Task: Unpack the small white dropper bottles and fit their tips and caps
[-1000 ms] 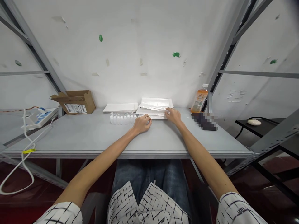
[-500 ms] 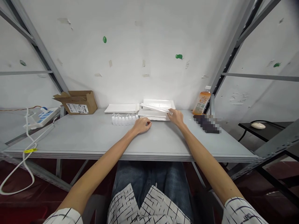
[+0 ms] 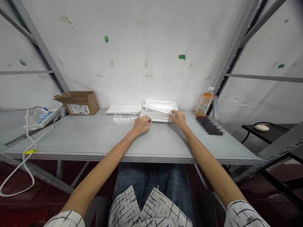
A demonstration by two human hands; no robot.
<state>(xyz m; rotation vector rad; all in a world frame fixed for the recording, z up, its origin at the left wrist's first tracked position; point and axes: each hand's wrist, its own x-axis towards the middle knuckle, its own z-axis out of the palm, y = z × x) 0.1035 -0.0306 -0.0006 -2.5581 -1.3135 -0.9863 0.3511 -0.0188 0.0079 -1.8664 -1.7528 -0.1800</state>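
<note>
My right hand [image 3: 178,118] pinches the near right corner of a thin white flat piece [image 3: 157,109], which tilts up over a stack of flat white pieces [image 3: 155,119]. Whether it is a card or a folded box cannot be told. My left hand [image 3: 142,124] rests just left of that stack, fingers curled together; anything between them is hidden. Right beside it stands a row of several small white bottles [image 3: 121,121] with looped tops, the right end partly covered by the hand. Behind the bottles lies another flat white stack [image 3: 124,109].
An opened cardboard box [image 3: 81,104] stands at the back left, a power strip [image 3: 44,119] with a white cable beyond it. At the right are a bottle of orange drink [image 3: 204,102] and a dark pixelated object [image 3: 209,125]. Grey metal posts frame the table [image 3: 94,138].
My left hand has shifted slightly left and up, toward the bottles, covering more of the row's right end. My right hand keeps its hold on the white piece.
</note>
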